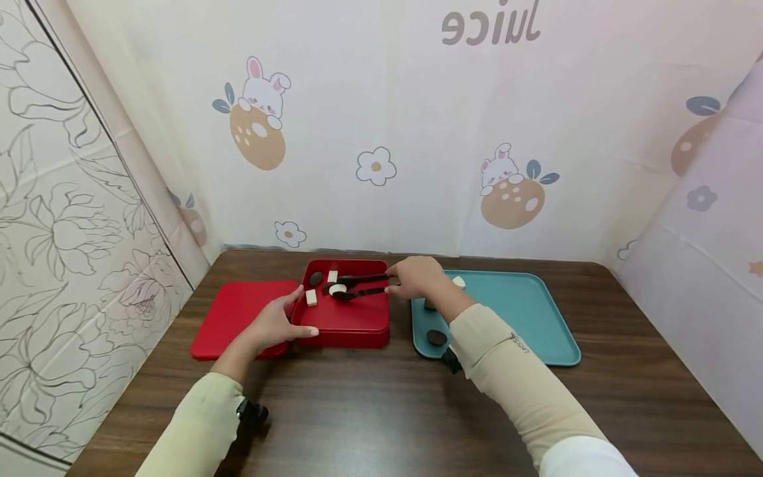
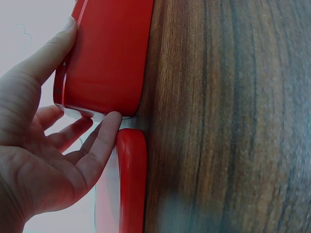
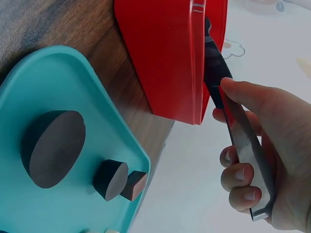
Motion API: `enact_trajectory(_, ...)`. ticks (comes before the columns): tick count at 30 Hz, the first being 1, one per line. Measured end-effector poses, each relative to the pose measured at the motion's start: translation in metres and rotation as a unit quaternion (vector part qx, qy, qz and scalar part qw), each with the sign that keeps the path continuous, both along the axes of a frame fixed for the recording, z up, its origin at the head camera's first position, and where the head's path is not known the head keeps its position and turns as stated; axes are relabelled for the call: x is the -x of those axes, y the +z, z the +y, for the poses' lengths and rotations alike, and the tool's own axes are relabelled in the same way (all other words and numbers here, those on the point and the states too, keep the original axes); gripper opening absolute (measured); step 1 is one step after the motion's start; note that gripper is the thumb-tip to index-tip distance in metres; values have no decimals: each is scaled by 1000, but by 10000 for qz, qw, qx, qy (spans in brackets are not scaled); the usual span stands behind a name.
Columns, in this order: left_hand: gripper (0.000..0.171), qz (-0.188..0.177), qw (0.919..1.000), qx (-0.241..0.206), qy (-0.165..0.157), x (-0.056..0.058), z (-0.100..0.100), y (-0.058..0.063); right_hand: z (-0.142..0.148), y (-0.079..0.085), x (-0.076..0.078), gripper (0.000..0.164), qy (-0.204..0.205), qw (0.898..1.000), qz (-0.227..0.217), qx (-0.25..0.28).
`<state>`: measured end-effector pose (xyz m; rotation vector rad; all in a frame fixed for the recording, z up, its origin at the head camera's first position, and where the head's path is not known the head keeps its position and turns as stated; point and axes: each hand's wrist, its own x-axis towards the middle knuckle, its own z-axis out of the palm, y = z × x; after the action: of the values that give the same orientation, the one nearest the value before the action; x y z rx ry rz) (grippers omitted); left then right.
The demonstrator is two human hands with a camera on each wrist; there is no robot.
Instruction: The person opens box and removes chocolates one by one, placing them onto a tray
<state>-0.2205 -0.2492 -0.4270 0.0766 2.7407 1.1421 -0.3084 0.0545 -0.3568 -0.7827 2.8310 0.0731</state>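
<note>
A red box [image 1: 342,338] without its lid stands at the middle of the table. My left hand [image 1: 271,324] holds its front left corner, thumb on the front wall [image 2: 104,53] and fingers along the left side. My right hand [image 1: 414,277] grips black-tipped tongs [image 3: 248,145] with metal handles, reaching over the box's right rim. Inside the box, the tong tips lie at a white round piece [image 1: 337,289]; whether they pinch it I cannot tell. Near it are a dark oval piece [image 1: 315,278] and two white blocks [image 1: 311,297], plus a dark piece partly hidden by the tongs.
Left of the box lies a red lid [image 1: 229,321]. On the right is a teal tray [image 1: 518,311] bearing a dark oval piece [image 3: 57,149], smaller dark pieces [image 3: 111,178] and a white piece [image 1: 458,282]. A patterned curtain [image 1: 381,212] hangs behind the wooden table [image 1: 357,411].
</note>
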Motion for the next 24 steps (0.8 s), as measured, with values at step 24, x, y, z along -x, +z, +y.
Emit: enact_trajectory(24, 113, -4, 10000, -32, 9, 0, -1, 1, 6, -12, -1, 41, 481, 9977, 161, 458)
